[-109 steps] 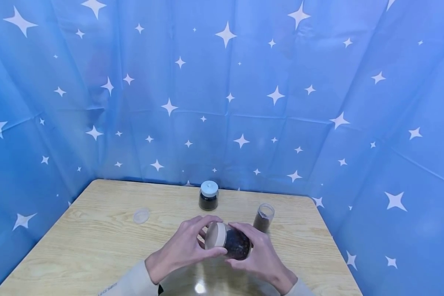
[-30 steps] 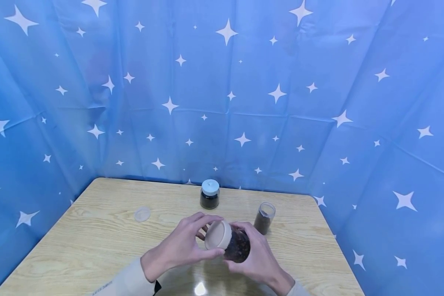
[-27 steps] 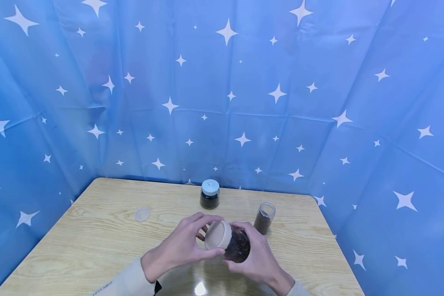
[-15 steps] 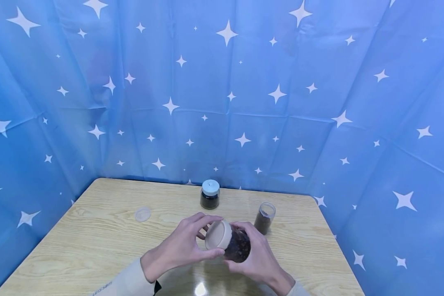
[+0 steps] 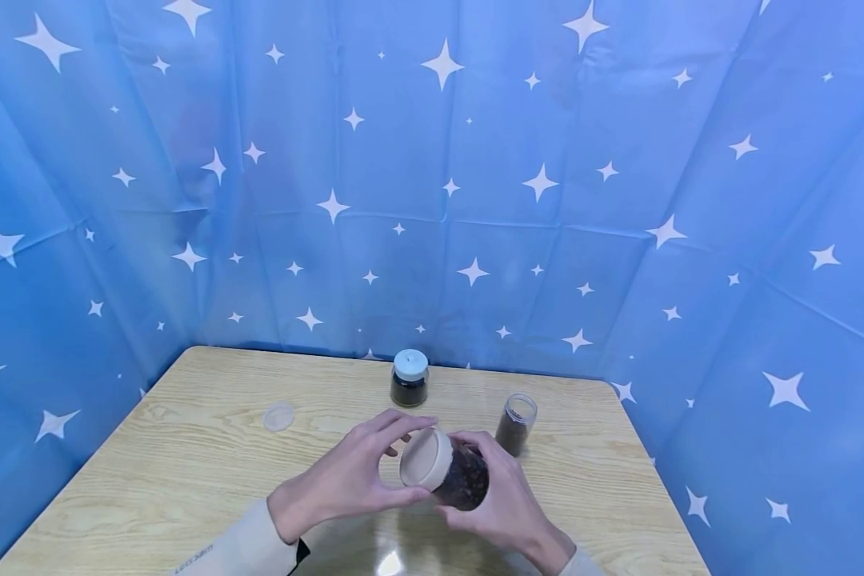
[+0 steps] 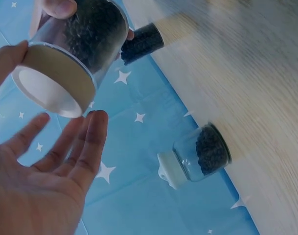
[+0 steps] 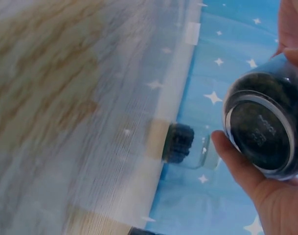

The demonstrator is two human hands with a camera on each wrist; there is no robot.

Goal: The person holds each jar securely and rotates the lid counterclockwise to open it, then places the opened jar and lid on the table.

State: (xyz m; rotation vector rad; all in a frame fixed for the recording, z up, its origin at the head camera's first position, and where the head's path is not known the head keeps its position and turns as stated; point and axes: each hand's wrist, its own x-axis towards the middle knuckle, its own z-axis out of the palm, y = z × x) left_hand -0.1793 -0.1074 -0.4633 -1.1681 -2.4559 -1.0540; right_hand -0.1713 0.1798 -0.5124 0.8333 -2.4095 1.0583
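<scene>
One held jar [image 5: 455, 477], two hands, two standing jars

The jar [image 5: 461, 478] in my hands is clear, with dark brown, nearly black contents and a cream lid [image 5: 423, 459]. My sleeve [image 5: 219, 548] is beige with small dark lettering. Behind the jar, the table [image 5: 187, 456] is pale wood with tan grain streaks. Beyond the jar stands a bottle [image 5: 409, 378] with a pale blue cap and dark contents; right of the jar, a clear vial [image 5: 514, 424] with brown contents. Left of the jar lies a translucent disc [image 5: 278, 417]. The backdrop [image 5: 432, 200] is blue with white four-pointed stars.
</scene>
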